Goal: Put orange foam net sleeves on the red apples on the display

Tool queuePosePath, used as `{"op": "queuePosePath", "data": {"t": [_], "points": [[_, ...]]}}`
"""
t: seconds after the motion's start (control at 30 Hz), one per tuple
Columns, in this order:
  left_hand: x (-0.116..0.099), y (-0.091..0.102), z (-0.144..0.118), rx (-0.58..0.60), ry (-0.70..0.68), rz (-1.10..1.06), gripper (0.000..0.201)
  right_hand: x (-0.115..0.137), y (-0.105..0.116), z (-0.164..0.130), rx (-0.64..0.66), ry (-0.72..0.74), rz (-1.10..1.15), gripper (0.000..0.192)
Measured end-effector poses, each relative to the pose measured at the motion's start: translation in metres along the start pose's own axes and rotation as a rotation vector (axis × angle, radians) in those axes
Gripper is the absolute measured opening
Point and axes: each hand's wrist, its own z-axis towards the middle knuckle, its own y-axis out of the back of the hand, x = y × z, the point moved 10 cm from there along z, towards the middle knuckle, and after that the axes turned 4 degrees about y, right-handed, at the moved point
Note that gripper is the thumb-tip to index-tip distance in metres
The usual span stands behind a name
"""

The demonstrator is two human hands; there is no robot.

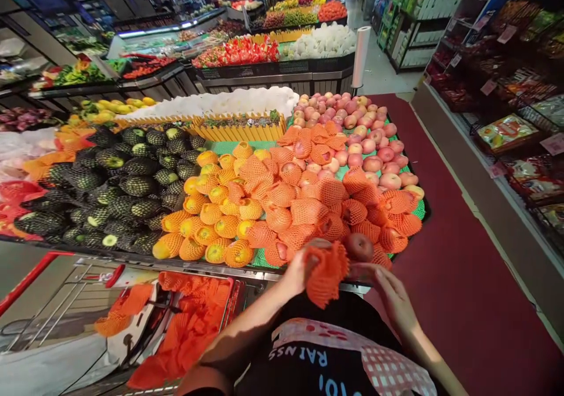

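My left hand (296, 274) is closed around an orange foam net sleeve (326, 274), held just above the front edge of the fruit stand. Whether fruit sits inside that sleeve I cannot tell. To its right is my right hand (394, 293), fingers stretched toward the sleeve and partly in shadow; nothing shows in its grasp. A bare red apple (359, 247) lies just beyond the two hands. Around it are several apples in orange foam nets (304, 215), and farther back a heap of bare apples (374, 162).
Yellow fruit in nets (217, 250) and dark-netted green melons (145, 185) fill the stand to the left. Below stands a shopping cart (230, 302) with a pile of orange foam nets (194, 319). Shelves of packaged goods (506, 131) line the right, past a dark red floor mat (467, 278).
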Motion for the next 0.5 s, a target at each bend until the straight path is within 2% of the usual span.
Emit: {"op": "queuePosePath", "data": {"t": [0.07,0.13,0.17,0.23,0.3,0.4,0.5], "points": [[-0.01,-0.051,0.005,0.124,-0.026,0.031,0.062,-0.009,-0.011,-0.002,0.171,-0.169,0.189,0.049],[-0.017,-0.084,0.01,0.207,-0.023,0.098,0.058,-0.007,-0.005,-0.002,0.21,-0.228,0.243,0.052],[-0.017,-0.094,0.012,0.218,-0.007,0.129,0.059,-0.003,0.003,0.0,0.205,-0.224,0.236,0.051],[-0.011,-0.102,0.015,0.171,0.052,0.158,0.058,0.006,0.02,0.006,0.178,-0.189,0.221,0.042],[0.002,-0.103,0.013,0.079,0.143,0.125,0.049,0.014,0.036,0.013,0.153,-0.148,0.23,0.033],[0.031,-0.103,0.005,-0.037,0.306,-0.051,0.035,0.019,0.057,0.023,0.135,-0.114,0.227,0.03],[0.048,-0.097,-0.002,-0.202,0.381,-0.202,0.032,0.016,0.074,0.03,0.088,-0.111,0.221,0.031]]}}
